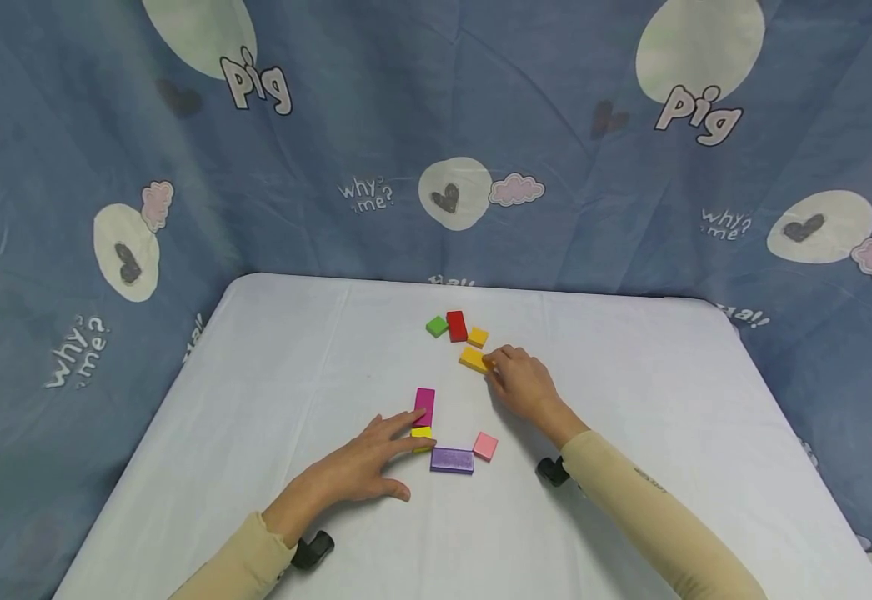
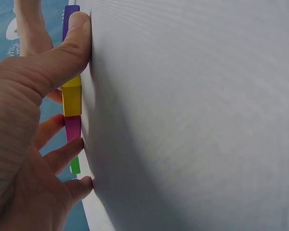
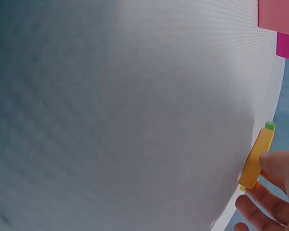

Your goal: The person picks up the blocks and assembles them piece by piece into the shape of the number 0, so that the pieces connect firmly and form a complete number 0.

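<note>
My right hand (image 1: pixel 523 382) pinches an orange rectangular block (image 1: pixel 473 359) by its right end, thumb against its face in the right wrist view. My left hand (image 1: pixel 361 460) lies low with fingers spread and fairly straight. One of its fingers rests on a magenta block (image 1: pixel 424 401), another on a small yellow block (image 1: pixel 421 434). The magenta and yellow blocks stand end to end, and a purple block (image 1: pixel 452 461) meets the yellow one's lower corner. At the purple block's right end sits a pink square block (image 1: pixel 484 447), turned slightly.
Beyond the orange block, a small orange square (image 1: pixel 477 337), a red block (image 1: pixel 457 326) and a green square (image 1: pixel 437 327) form a short curved row. All lie on a white-covered table (image 1: pixel 631 358), with a blue printed curtain (image 1: pixel 376 108) behind it.
</note>
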`<state>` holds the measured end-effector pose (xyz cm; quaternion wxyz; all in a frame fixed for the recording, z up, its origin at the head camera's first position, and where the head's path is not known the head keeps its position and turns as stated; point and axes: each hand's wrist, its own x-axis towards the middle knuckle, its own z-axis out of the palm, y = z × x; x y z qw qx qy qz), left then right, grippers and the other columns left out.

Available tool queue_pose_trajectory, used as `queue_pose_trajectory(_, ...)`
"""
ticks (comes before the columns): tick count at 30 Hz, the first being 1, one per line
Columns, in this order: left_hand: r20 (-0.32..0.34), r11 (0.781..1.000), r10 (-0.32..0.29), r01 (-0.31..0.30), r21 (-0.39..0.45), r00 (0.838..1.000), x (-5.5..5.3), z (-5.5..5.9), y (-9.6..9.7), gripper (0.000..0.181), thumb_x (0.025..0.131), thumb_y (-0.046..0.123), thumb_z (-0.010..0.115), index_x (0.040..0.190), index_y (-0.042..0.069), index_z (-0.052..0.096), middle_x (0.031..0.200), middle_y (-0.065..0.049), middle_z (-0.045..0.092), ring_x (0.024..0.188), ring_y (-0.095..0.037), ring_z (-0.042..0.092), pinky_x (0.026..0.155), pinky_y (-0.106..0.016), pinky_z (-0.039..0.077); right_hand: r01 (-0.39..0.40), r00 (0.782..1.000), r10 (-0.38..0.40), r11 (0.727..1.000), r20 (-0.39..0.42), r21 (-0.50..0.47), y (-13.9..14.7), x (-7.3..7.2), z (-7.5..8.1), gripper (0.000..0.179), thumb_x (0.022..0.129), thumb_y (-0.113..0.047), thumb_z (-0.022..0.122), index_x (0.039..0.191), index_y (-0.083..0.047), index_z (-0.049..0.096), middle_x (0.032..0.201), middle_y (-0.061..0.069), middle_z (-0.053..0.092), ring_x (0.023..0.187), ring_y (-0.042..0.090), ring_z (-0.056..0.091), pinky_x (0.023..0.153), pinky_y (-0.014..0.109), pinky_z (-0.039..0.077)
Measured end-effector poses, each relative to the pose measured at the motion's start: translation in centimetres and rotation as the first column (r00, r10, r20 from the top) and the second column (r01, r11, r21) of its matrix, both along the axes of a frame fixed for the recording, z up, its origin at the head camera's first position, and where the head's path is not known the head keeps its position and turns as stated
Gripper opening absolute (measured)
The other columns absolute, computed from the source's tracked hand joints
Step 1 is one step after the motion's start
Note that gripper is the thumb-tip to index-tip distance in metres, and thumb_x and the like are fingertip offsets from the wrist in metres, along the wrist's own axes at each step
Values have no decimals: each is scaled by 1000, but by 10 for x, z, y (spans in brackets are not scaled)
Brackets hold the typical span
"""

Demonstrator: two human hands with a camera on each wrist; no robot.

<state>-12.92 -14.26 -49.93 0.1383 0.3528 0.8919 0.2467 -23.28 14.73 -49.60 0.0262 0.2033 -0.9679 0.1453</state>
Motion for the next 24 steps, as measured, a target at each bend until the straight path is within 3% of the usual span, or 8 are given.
queue_pose_trajectory(4, -4, 1000, 3, -3, -9, 1000, 1, 0, 0, 76, 74, 38, 83, 142, 25, 52, 159, -12, 23, 144, -31, 24, 114, -56, 16, 29, 999, -29, 1000, 37, -4, -1, 1, 1, 31, 94, -25, 66, 122, -12, 66, 108, 6, 62, 95, 20, 57, 86, 38, 51)
queue_pose_trajectory(8, -7, 1000, 4, -4, -16, 1000, 1, 0, 0, 76, 74, 38, 83, 142, 25, 52, 159, -12, 23, 144, -31, 24, 114, -55, 16, 50, 997, -49, 999, 63, -6, -2, 2, 3, 33, 93, -28, 66, 123, -13, 65, 99, 5, 59, 82, 18, 54, 75, 34, 51)
queue_pose_trajectory(16, 0, 1000, 6, -6, -15, 1000, 1, 0, -1, 75, 75, 37, 84, 142, 25, 52, 159, -11, 23, 144, -31, 24, 114, -56, 16, 55, 997, -55, 998, 60, 5, -3, 2, 5, 45, 90, -30, 66, 131, -14, 59, 89, 2, 55, 71, 17, 50, 61, 29, 45)
queue_pose_trajectory(20, 1, 1000, 4, -4, -13, 1000, 1, -1, -1, 75, 75, 38, 83, 143, 26, 52, 159, -11, 23, 144, -31, 24, 114, -56, 16, 58, 997, -58, 998, 56, 13, -4, 0, 3, 51, 92, -38, 64, 136, -15, 55, 90, 4, 55, 71, 18, 50, 60, 30, 45)
queue_pose_trajectory(24, -3, 1000, 5, -5, -13, 1000, 0, -1, -1, 76, 75, 38, 83, 143, 27, 51, 159, -10, 23, 144, -30, 23, 114, -57, 16, 55, 994, -54, 999, 92, -2, -4, -6, 2, 51, 97, -43, 56, 142, -17, 51, 101, 8, 55, 76, 20, 51, 64, 32, 48)
